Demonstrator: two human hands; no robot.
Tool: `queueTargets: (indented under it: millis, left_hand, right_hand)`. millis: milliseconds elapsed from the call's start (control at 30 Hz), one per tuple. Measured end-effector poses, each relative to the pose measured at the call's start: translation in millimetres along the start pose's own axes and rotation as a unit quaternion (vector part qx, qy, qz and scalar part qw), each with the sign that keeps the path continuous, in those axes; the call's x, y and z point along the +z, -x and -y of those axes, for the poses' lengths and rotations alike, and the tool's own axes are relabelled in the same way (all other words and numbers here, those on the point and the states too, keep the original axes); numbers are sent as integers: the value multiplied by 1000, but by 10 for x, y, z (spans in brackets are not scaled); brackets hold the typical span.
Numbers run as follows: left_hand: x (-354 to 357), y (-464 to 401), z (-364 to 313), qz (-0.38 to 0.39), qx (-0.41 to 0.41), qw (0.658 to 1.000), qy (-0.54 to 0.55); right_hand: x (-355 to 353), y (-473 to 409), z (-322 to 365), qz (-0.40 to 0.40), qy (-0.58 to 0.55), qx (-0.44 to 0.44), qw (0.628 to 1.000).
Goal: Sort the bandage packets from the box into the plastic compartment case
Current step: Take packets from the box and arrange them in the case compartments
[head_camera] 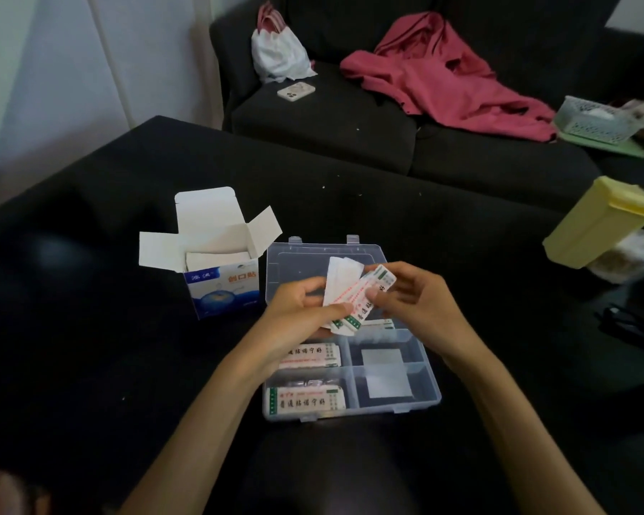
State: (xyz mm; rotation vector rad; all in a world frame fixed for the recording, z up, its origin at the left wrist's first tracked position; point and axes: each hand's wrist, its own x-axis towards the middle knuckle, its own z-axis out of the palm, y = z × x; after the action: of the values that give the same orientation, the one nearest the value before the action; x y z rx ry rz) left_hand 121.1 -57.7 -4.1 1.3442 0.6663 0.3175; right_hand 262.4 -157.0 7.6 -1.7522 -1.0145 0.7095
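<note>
An open blue-and-white bandage box (222, 288) stands on the black table, flaps up, with white packets showing inside. Right of it lies the clear plastic compartment case (430, 388), lid open. Bandage packets (309, 356) fill its two left compartments, and the right compartments show pale squares. Above the case, my left hand (302, 314) grips a fanned bunch of bandage packets (344, 288). My right hand (413, 299) pinches the top packet (382, 280) of that bunch between thumb and fingers.
A yellow lidded container (599, 224) lies tilted at the table's right edge, with dark cables below it. Behind the table is a dark sofa holding a white bag (279, 53), a phone (296, 91), a pink garment (447, 76) and a pale basket (595, 120).
</note>
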Motion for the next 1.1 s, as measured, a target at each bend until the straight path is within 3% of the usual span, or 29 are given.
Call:
queueTargets:
  millis: [167, 267, 433, 667, 833, 1100]
  left_hand:
    - [22, -2, 3, -25, -2, 999, 32]
    - [-37, -7, -9, -74, 0, 997, 37]
    - [-119, -13, -43, -142, 18, 989, 27]
    - [-98, -38, -30, -141, 31, 989, 11]
    - [-116, -37, -33, -153, 32, 988, 7]
    - [-114, -36, -52, -158, 30, 987, 4]
  right_hand:
    - [-86, 5, -13, -30, 3, -18, 999]
    - [-168, 26, -77, -74, -29, 15, 997]
    - [-210, -20, -255, -111, 106, 65, 986]
    - [31, -138, -350, -90, 243, 66, 963]
    - [60, -128, -389, -131, 308, 74, 939]
    - [60, -243, -392, -39, 355, 125, 926]
